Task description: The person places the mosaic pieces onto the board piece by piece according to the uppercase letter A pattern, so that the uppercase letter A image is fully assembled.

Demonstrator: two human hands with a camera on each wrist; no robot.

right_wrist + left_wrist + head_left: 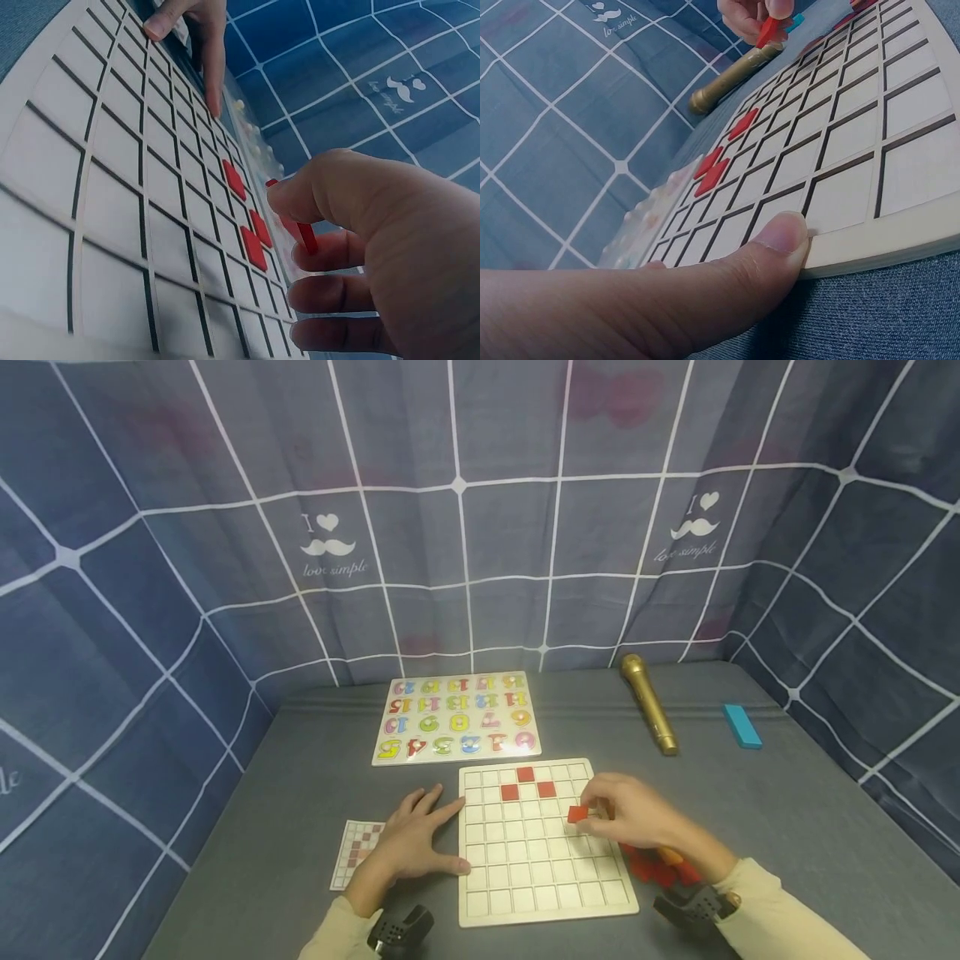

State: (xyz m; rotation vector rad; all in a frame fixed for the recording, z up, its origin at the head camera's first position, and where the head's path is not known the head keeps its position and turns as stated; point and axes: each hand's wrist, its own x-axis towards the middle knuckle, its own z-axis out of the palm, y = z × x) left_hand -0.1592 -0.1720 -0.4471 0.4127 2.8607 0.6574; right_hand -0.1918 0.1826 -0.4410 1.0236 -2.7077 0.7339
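A cream grid board (525, 893) lies flat on the dark table, with three red square tiles (546, 789) set in cells near its far edge. My right hand (630, 810) pinches another red tile (577, 814) between thumb and finger, held above the board's right side. In the right wrist view that tile (307, 237) is seen edge-on, raised off the grid. My left hand (412, 843) lies at the board's left edge, fingers spread, its thumb (769, 244) touching the rim. Partly under the left wrist is a small pattern card (347, 860) with coloured squares.
Loose red and orange tiles (660, 868) are piled right of the board, partly hidden by the right forearm. Behind the board lies a number puzzle (457, 717). A gold microphone (649, 704) and a blue block (742, 727) lie at the back right. Checked curtains (510, 527) surround the table.
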